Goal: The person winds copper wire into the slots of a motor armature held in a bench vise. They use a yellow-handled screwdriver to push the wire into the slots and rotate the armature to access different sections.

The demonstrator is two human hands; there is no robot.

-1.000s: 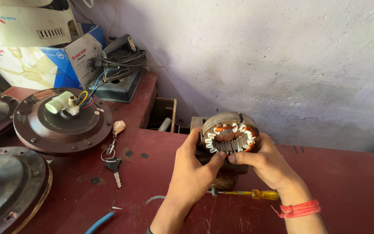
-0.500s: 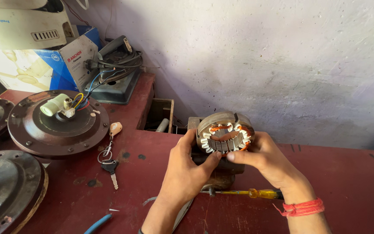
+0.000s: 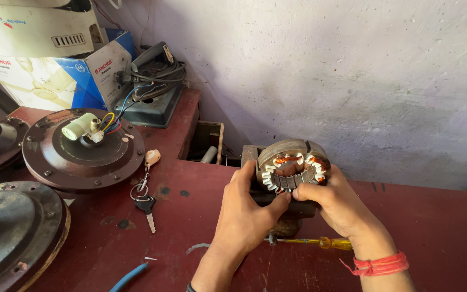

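Above red bench | left hand [image 3: 242, 213], right hand [image 3: 335, 200] clasp ridged copper-wound stator ring [image 3: 293, 170]

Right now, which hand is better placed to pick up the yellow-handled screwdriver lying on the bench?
Probably the right hand: the screwdriver lies just below its wrist, handle toward that side. The left hand grips the stator from the other side, nearer the tip.

Copper-and-white stator [image 3: 293, 167], dark-red table [image 3: 433, 227]

Rough whitish wall [image 3: 352, 81], red bench [image 3: 433, 227]
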